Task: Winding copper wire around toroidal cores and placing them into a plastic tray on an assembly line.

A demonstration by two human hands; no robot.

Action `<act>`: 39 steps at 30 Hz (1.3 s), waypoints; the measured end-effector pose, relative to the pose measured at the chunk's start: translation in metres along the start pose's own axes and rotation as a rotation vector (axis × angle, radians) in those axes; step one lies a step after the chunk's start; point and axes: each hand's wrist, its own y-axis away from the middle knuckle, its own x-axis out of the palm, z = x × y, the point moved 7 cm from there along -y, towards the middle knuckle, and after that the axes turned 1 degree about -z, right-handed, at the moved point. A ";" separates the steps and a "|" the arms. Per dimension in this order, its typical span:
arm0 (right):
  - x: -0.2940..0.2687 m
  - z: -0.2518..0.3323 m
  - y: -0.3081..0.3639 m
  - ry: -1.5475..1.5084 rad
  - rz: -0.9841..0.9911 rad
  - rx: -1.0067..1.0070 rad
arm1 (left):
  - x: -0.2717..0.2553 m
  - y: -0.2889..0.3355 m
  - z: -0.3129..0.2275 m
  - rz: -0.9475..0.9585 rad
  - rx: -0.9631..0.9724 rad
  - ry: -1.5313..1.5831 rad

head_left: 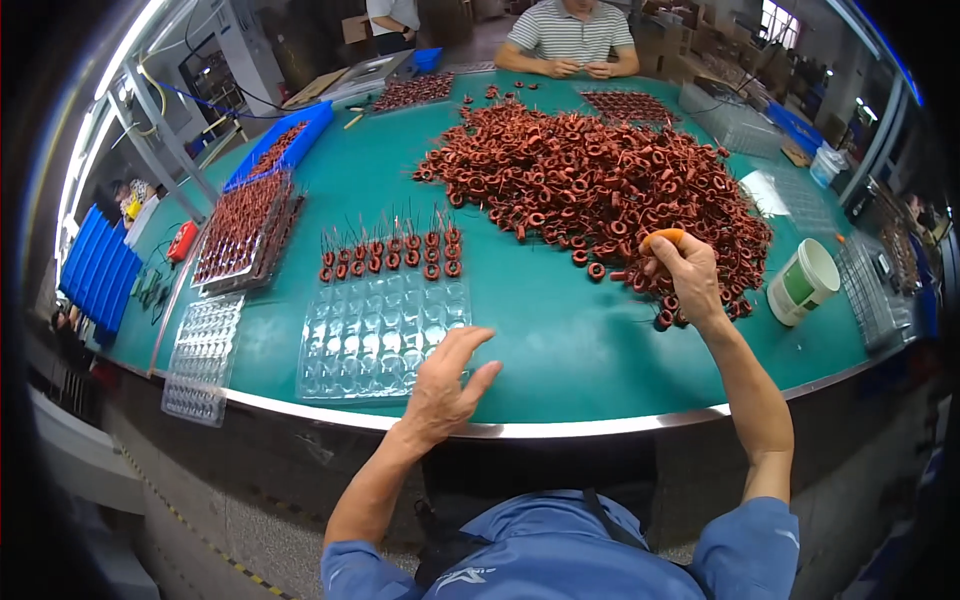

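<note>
A large heap of red ring coils with wire leads (570, 165) covers the right half of the green table. At its near edge is my right hand (688, 275), with an orange finger cot (662, 238) on one finger. Its fingers are bent together over the coils, and what lies between them is hidden. My left hand (447, 388) rests by the right near corner of a clear plastic tray (365, 335), thumb and fingers apart, holding nothing. Upright coils (392, 256) fill the far rows of this tray, leads pointing up; its nearer pockets hold none.
Left of the tray stand stacked filled trays (245, 235), an unfilled clear tray (200, 345) and a blue bin of coils (285, 145). A white-green bucket (803, 283) stands at the right. Across the table sits a person in a striped shirt (570, 40).
</note>
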 end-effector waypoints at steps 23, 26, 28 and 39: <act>0.103 0.035 -0.037 0.005 0.249 0.033 | 0.092 -0.093 0.022 -0.142 -0.326 1.062; 0.100 0.040 -0.034 0.015 0.320 0.022 | 0.093 -0.095 0.016 -0.072 -0.399 1.109; 0.086 0.039 -0.034 0.054 0.295 0.029 | 0.102 -0.101 0.009 -0.006 -0.413 1.159; 0.097 0.060 -0.037 0.161 0.334 0.169 | 0.087 -0.093 0.007 -0.055 -0.303 1.087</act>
